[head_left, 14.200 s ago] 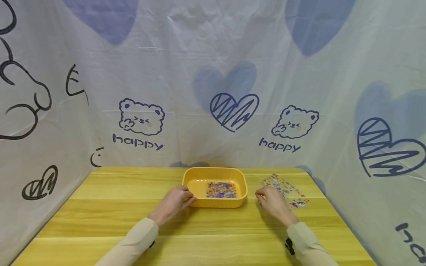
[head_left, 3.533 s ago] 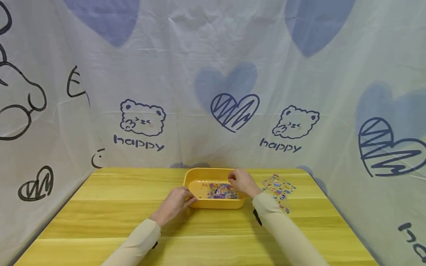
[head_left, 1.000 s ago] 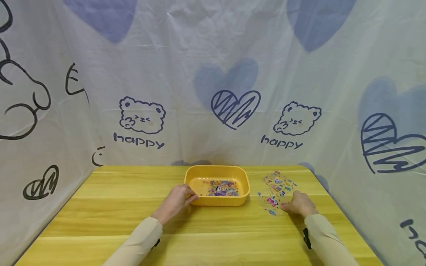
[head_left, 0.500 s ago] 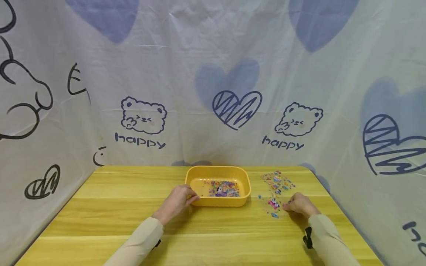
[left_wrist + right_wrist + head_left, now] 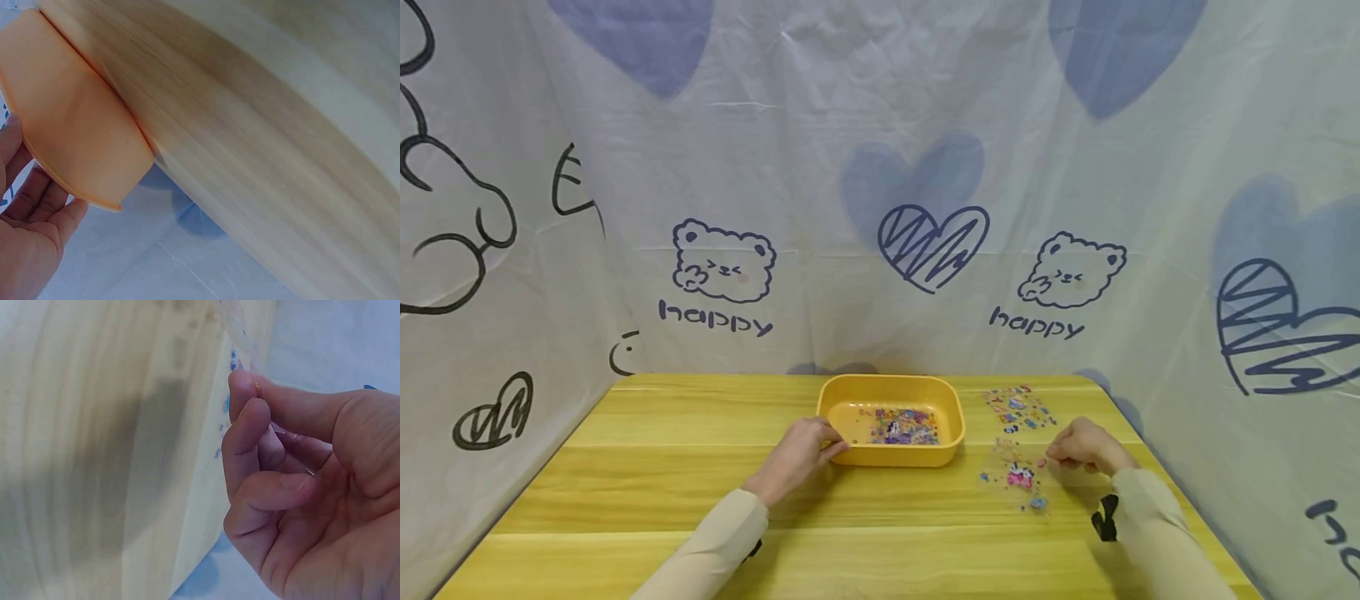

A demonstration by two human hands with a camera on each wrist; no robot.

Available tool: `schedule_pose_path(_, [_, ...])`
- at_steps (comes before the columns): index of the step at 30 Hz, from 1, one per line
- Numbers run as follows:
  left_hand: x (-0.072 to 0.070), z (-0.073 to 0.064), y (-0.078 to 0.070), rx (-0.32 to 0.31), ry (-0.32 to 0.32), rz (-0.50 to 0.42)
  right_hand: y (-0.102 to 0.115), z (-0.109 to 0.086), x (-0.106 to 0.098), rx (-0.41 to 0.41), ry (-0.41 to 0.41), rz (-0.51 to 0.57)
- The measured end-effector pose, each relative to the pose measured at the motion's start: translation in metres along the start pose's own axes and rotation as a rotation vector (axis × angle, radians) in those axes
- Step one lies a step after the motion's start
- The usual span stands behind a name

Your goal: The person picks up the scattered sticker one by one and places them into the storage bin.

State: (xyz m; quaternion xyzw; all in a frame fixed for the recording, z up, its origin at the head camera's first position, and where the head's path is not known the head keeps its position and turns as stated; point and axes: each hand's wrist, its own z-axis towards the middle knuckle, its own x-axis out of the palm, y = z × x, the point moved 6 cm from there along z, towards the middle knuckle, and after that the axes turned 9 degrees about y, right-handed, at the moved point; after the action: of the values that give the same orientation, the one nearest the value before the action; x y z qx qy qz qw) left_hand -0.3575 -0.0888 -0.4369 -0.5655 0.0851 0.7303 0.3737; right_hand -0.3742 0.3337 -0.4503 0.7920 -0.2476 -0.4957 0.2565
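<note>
In the head view my left hand (image 5: pixel 799 454) holds the near left corner of a yellow plastic tray (image 5: pixel 891 456). The left wrist view shows the fingers on the rim of that tray (image 5: pixel 81 119), thumb on one side. Several clear sticker sheets (image 5: pixel 904 427) with small colourful figures lie inside it. At the right, my right hand (image 5: pixel 1088 448) pinches the edge of one clear sticker sheet (image 5: pixel 1020 476) bearing a pink figure. In the right wrist view, thumb and index finger grip that thin sheet (image 5: pixel 234 322), and the other fingers are curled.
More stickers on clear film (image 5: pixel 1018 406) lie behind the held sheet on the wood-grain table (image 5: pixel 865 533); how many sheets is unclear. A white printed curtain (image 5: pixel 820 275) hangs behind the table and along both sides.
Over the last second my right hand has pinched a sticker sheet and drawn it toward me, apart from those behind. At 3.5 s ago it was over the tray. My left hand stays at the corner.
</note>
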Motion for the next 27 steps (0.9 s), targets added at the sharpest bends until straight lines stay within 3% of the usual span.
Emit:
schedule_pose_path(5, [-0.001, -0.001, 0.001, 0.006, -0.014, 0.003, 0.007, -0.001, -0.003, -0.021, 0.0, 0.013])
schedule_pose_path(12, [0.0, -0.001, 0.002, 0.014, -0.004, 0.006, 0.016, -0.001, -0.006, -0.052, -0.091, -0.019])
schedule_pose_path(21, [0.001, -0.001, 0.001, 0.023, -0.012, -0.001, 0.007, 0.006, -0.011, -0.037, -0.159, 0.074])
schedule_pose_path(27, [0.0, -0.002, 0.0, 0.029, -0.011, -0.003, 0.005, 0.01, -0.012, -0.036, -0.22, 0.079])
